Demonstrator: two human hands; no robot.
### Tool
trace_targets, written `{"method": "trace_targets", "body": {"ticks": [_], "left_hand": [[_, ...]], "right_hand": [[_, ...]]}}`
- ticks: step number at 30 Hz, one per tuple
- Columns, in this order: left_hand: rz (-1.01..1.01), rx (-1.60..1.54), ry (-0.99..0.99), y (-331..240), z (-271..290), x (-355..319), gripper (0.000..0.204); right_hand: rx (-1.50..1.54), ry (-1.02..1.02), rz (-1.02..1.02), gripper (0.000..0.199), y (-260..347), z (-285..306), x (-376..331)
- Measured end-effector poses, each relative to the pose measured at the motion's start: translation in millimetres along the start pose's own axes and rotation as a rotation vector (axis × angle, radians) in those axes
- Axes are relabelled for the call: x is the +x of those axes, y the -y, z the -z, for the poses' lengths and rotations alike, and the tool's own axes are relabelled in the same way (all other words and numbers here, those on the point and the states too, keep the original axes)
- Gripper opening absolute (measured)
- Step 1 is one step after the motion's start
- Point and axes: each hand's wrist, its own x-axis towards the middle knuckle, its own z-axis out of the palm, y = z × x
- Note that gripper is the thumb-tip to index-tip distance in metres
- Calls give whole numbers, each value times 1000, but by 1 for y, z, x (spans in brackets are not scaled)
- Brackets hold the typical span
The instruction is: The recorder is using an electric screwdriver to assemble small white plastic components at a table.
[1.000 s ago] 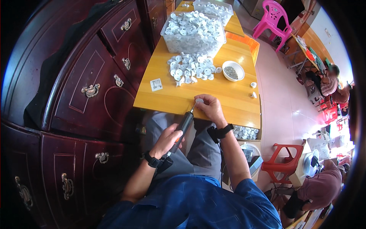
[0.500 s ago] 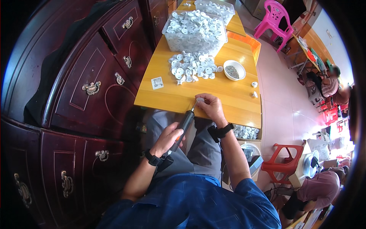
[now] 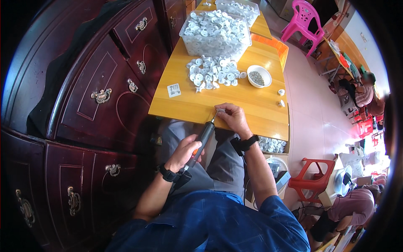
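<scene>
My left hand (image 3: 184, 152) is wrapped round a black electric screwdriver (image 3: 204, 136), which points up and away from me. Its thin bit reaches a small white plastic part (image 3: 221, 110) pinched in the fingers of my right hand (image 3: 234, 117), just over the table's near edge. Those fingers cover much of the part. Beyond my hands lies a loose pile of similar white round plastic parts (image 3: 212, 72). A white bowl (image 3: 268, 80) of small metal screws (image 3: 256, 77) stands right of the pile. Two more white parts (image 3: 281, 103) lie near the table's right edge.
A clear bin (image 3: 205, 46) heaped with white parts stands farther back on the yellow table (image 3: 176, 107), another bin behind it. A printed card (image 3: 174, 90) lies at left. Dark wooden drawers (image 3: 90, 98) line my left. Rightward are a red stool (image 3: 308, 178), a pink chair (image 3: 303, 23) and seated people.
Both hands stay almost in place. The white part in my right fingers looks slightly tilted compared with before, and the screwdriver's bit remains against it.
</scene>
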Motion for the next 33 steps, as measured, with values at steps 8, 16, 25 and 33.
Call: {"method": "trace_targets", "body": {"ticks": [8, 16, 25, 33], "left_hand": [[5, -9, 17, -3, -2, 0, 24], [14, -26, 30, -4, -1, 0, 25], [25, -3, 27, -6, -1, 1, 24], [20, -58, 38, -6, -4, 2, 22]], "right_hand": [[12, -14, -2, 17, -2, 0, -1], [47, -18, -13, 15, -4, -1, -1], [-28, -17, -2, 17, -1, 1, -2], [45, -32, -50, 19, 3, -1, -2]]}}
